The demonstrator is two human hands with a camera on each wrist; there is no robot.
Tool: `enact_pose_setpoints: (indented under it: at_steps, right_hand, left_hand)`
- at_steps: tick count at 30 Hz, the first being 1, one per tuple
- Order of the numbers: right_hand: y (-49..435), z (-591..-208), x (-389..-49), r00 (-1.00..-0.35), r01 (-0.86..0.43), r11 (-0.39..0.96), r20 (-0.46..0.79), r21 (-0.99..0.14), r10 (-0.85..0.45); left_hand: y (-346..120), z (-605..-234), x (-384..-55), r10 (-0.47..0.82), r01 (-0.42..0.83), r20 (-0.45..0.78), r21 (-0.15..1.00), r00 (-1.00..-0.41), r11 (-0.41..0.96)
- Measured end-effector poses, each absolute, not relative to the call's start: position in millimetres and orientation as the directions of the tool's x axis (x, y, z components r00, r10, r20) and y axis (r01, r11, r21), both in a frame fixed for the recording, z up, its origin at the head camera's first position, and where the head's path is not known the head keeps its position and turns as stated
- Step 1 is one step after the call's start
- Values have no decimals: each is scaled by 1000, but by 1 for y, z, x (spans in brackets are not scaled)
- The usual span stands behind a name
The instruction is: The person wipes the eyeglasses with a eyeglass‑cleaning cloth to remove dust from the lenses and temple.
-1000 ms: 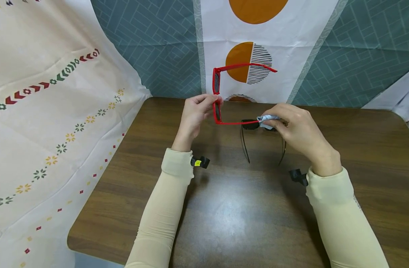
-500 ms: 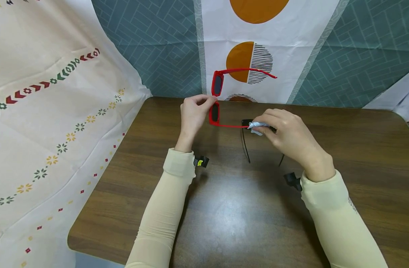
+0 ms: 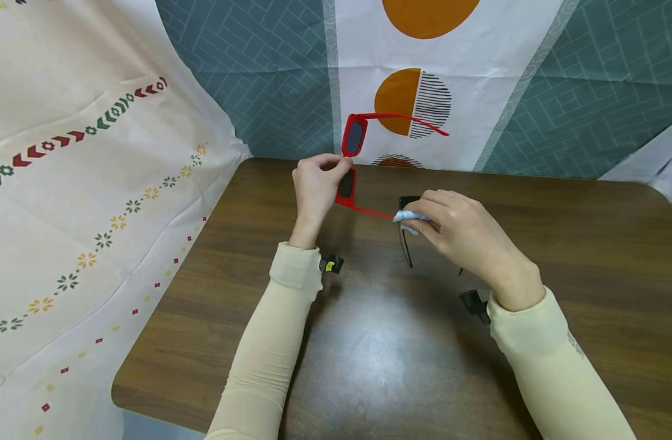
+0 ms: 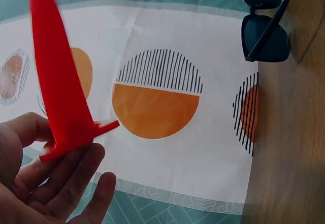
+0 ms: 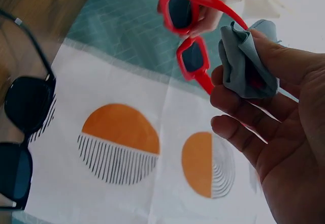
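Red-framed sunglasses (image 3: 355,135) with dark lenses are held up on edge, one temple above the other. My left hand (image 3: 316,188) pinches them at the bridge. In my right hand (image 3: 468,235) a folded light-blue cloth (image 3: 410,216) is gripped around the lower temple; the right wrist view shows the cloth (image 5: 246,64) wrapped between thumb and fingers, hiding part of that temple. Behind the right hand, black sunglasses (image 3: 406,201) stand on the table, mostly covered in the head view. Both their dark lenses show in the right wrist view, as the black sunglasses (image 5: 28,107) there.
The brown wooden table (image 3: 231,318) extends under both arms. A white and teal patterned cloth (image 3: 281,79) hangs behind its back edge. On the left drapes a cream embroidered cloth (image 3: 94,201). Small black wrist cameras sit at both cuffs.
My right hand has moved left and slightly down with the cloth, along the lower temple toward the lenses. The red sunglasses have turned, so their lenses show more, and shifted slightly left.
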State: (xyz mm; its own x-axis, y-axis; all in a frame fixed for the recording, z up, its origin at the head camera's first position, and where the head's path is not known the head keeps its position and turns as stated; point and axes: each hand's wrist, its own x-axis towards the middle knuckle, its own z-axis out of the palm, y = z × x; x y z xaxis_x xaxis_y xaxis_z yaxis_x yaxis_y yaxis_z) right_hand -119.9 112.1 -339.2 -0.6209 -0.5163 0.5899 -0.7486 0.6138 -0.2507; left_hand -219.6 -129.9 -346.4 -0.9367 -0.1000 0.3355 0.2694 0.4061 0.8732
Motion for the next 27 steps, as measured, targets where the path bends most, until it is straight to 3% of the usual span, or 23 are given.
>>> enact_pose_setpoints:
  at_steps: [3,7,15,24,27]
  right_hand:
    - [110,-336,-115,-632,-750,598,574,-283,-520]
    - [116,-330,-113,-669,-730,548,591,-409,-451]
    - [139,-323,-120,-821,-570,371,524,-733,-227]
    - [149,-340,-143,-884,-414,6,401,-910,-240]
    - [152,-342,-144,-896,-364,-46,363,-930,-256]
  left_hand:
    - [-130,-346,-220,-121,269,341,877,-932,398]
    - [-131,-345,-220,-119,285,348,886,-930,367]
    - [-133,-343,-219,-125,320,374,892,-919,318]
    - [-132,-344,-218,-84,344,380,896,-921,283]
    - [-130,-343,-218,-66,345,374,901,-925,263]
